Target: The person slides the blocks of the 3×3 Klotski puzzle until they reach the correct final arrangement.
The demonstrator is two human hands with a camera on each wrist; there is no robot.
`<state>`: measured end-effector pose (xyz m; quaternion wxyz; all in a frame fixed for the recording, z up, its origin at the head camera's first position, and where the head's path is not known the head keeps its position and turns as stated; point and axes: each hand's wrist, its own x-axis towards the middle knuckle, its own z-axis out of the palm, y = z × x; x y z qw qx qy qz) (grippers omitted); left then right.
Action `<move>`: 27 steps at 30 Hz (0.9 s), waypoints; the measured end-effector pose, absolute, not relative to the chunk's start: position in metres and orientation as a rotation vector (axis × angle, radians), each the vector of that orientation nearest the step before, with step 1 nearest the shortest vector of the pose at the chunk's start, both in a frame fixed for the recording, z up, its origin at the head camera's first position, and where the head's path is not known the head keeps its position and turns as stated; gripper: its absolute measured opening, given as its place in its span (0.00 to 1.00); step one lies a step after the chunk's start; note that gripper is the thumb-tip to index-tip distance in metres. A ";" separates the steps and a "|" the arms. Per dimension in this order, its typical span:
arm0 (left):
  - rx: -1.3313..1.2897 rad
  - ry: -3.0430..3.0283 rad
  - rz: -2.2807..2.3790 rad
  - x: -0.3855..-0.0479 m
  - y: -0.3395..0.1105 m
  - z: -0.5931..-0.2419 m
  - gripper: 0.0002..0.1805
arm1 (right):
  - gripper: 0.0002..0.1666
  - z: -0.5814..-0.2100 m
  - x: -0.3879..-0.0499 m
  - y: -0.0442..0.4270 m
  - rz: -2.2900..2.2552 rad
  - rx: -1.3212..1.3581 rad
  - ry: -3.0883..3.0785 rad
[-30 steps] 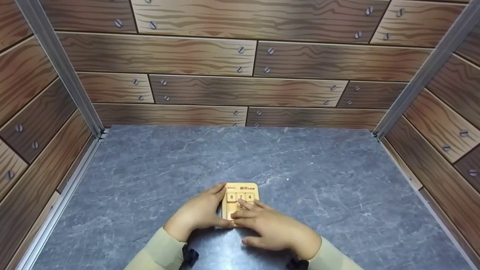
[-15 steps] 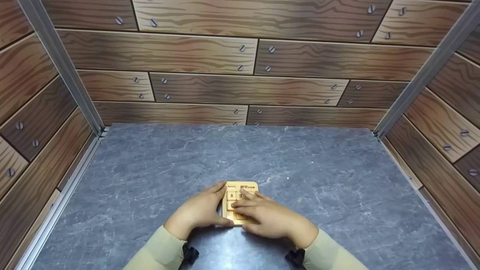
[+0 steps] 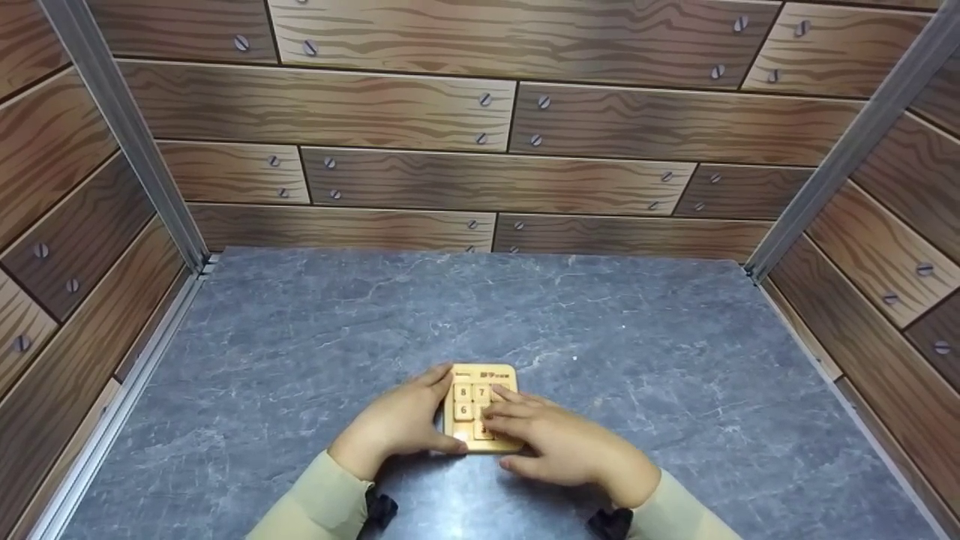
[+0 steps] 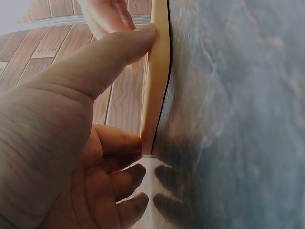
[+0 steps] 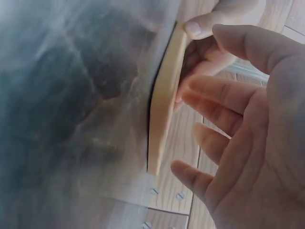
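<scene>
The yellow number board [image 3: 487, 448] is lying on the grey worktop [image 3: 345, 337], close before the person and between both hands. The left hand [image 3: 397, 421] is gripping it along the left side, its thumb holding the near corner and its other fingers bracing the far one. The right hand [image 3: 559, 442] is gripping nothing; its loosely bent fingers are spreading over the right part of the board.

If the left grip is loosening during a sideways push, the whole board could be sliding on the smooth-looking worktop. With several right fingers lying so near together, a neighbouring tile could be getting dragged along, or a tile pushed askew could be jamming.

The tiles 8 [image 3: 463, 392], 7 [image 3: 481, 392] and 6 [image 3: 463, 410] are showing clearly, but the right hand is covering others. The wrist views are showing only the board's edge, so exact fingertip contact is remaining uncertain.
</scene>
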<state>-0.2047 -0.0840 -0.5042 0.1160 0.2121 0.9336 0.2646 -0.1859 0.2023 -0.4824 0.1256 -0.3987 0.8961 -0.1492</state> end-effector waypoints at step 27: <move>0.634 2.748 0.783 -0.204 -0.083 -0.504 0.70 | 0.43 -0.491 -0.173 0.194 -0.335 -1.241 2.592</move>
